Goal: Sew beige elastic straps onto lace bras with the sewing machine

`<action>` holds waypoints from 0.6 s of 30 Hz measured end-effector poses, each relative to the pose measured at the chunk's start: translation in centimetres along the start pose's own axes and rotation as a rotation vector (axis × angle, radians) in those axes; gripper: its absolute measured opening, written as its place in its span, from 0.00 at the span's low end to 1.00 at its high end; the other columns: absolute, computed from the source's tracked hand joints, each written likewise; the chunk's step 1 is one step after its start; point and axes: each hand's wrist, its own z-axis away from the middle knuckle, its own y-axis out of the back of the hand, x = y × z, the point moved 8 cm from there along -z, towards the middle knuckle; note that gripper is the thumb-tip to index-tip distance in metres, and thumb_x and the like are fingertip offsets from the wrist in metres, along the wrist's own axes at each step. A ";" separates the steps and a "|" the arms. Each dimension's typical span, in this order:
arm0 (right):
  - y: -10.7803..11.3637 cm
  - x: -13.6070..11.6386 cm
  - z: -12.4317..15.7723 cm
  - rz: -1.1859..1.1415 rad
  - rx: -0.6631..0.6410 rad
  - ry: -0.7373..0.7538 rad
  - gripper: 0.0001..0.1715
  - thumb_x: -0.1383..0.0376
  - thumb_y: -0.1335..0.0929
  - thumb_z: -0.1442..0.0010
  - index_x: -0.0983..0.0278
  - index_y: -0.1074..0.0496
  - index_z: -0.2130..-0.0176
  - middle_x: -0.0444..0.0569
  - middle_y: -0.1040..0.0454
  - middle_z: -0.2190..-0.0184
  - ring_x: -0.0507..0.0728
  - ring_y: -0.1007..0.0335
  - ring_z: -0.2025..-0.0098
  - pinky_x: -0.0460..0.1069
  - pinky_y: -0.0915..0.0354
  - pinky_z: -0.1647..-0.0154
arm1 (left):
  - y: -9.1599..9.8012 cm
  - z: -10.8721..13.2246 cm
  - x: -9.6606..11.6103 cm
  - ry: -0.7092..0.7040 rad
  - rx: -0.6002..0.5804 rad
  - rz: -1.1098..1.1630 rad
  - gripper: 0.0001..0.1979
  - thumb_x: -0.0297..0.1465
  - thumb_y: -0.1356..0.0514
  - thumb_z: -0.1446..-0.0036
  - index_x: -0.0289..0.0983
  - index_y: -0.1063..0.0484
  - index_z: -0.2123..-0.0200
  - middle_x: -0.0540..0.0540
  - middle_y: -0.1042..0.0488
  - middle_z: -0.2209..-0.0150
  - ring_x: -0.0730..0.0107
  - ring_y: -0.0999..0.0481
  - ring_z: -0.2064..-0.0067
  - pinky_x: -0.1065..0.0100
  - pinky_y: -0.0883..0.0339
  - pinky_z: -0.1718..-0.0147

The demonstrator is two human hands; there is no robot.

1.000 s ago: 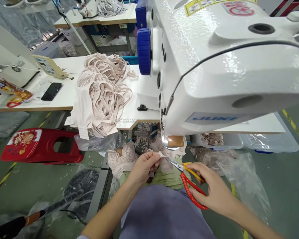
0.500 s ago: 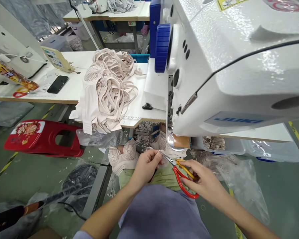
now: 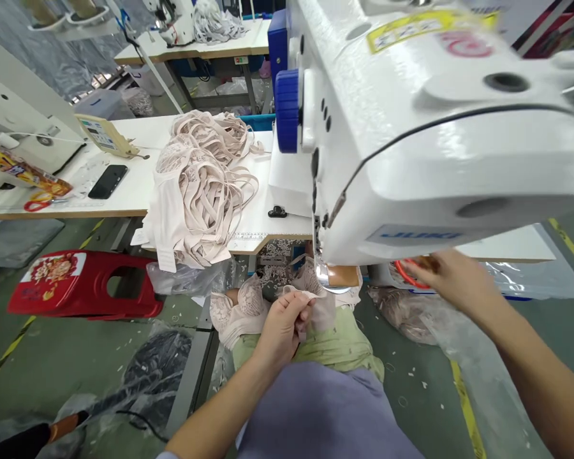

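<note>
My left hand pinches the edge of a pale pink lace bra over my lap, below the sewing machine's arm. One lace cup lies to the left of that hand. My right hand is out to the right, under the machine's head and by the table edge, with its fingers curled round scissors. Of the scissors, a red handle loop shows; the blades are hidden, and motion blurs this hand a little.
A heap of pale pink bras lies on the table to the left. Beyond it are a phone, a control panel and another pair of scissors. A red stool stands on the floor. Clear plastic bins sit at the right.
My right hand has carried the scissors away from the bra, out to the right beside the bin. My left hand still grips the bra. The view has shifted slightly.
</note>
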 end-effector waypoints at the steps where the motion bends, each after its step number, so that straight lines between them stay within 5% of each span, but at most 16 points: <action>1: 0.8 -0.3 -0.9 0.072 0.081 0.032 0.20 0.49 0.39 0.34 0.58 0.25 0.57 0.59 0.24 0.69 0.67 0.25 0.68 0.56 0.34 0.74 | -0.1 0.1 0.1 0.027 -0.012 -0.012 0.22 0.49 0.33 0.57 0.35 0.32 0.74 0.57 0.40 0.81 0.83 0.47 0.81 0.74 0.56 0.81; 5: 0.9 -6.2 0.2 0.113 0.272 0.241 0.22 0.51 0.41 0.32 0.63 0.28 0.55 0.62 0.23 0.66 0.68 0.25 0.64 0.57 0.30 0.69 | -1.7 0.7 0.1 0.219 -0.188 -0.133 0.15 0.42 0.37 0.52 0.35 0.30 0.72 0.51 0.30 0.77 0.80 0.38 0.81 0.74 0.45 0.80; 7: -1.8 -11.5 2.9 -0.024 0.137 0.573 0.18 0.56 0.37 0.32 0.63 0.27 0.52 0.58 0.21 0.61 0.63 0.22 0.61 0.53 0.27 0.65 | -2.9 1.2 -0.1 0.314 -0.333 -0.281 0.09 0.36 0.42 0.49 0.35 0.29 0.72 0.51 0.30 0.78 0.78 0.36 0.81 0.74 0.42 0.80; 10: -5.0 -15.2 5.5 -0.198 -0.051 0.764 0.19 0.67 0.43 0.30 0.61 0.26 0.53 0.52 0.19 0.62 0.57 0.21 0.63 0.48 0.26 0.66 | -3.5 1.3 -0.3 0.322 -0.442 -0.580 0.10 0.31 0.48 0.46 0.35 0.27 0.70 0.52 0.33 0.81 0.74 0.36 0.81 0.72 0.40 0.80; 13: -5.7 -13.0 4.2 -0.324 -0.071 0.556 0.18 0.66 0.41 0.32 0.60 0.24 0.59 0.51 0.18 0.65 0.57 0.21 0.67 0.48 0.28 0.69 | -1.7 0.4 0.9 0.003 -0.220 -0.786 0.11 0.32 0.47 0.42 0.35 0.26 0.62 0.49 0.28 0.73 0.69 0.30 0.73 0.67 0.33 0.69; 16: -5.4 -7.2 2.4 -0.544 -0.017 0.033 0.13 0.56 0.34 0.39 0.60 0.26 0.71 0.47 0.24 0.78 0.56 0.29 0.78 0.48 0.36 0.78 | 0.5 1.1 1.3 -0.465 0.098 -0.838 0.14 0.38 0.44 0.39 0.36 0.28 0.55 0.42 0.25 0.63 0.62 0.26 0.60 0.60 0.32 0.57; 18: -6.3 -4.5 3.0 -0.866 -0.022 -0.344 0.18 0.50 0.30 0.46 0.60 0.31 0.75 0.42 0.33 0.84 0.53 0.38 0.82 0.47 0.42 0.82 | 0.0 0.4 -3.1 -0.357 -0.066 -0.627 0.26 0.46 0.43 0.39 0.35 0.33 0.45 0.41 0.24 0.62 0.62 0.24 0.61 0.60 0.30 0.59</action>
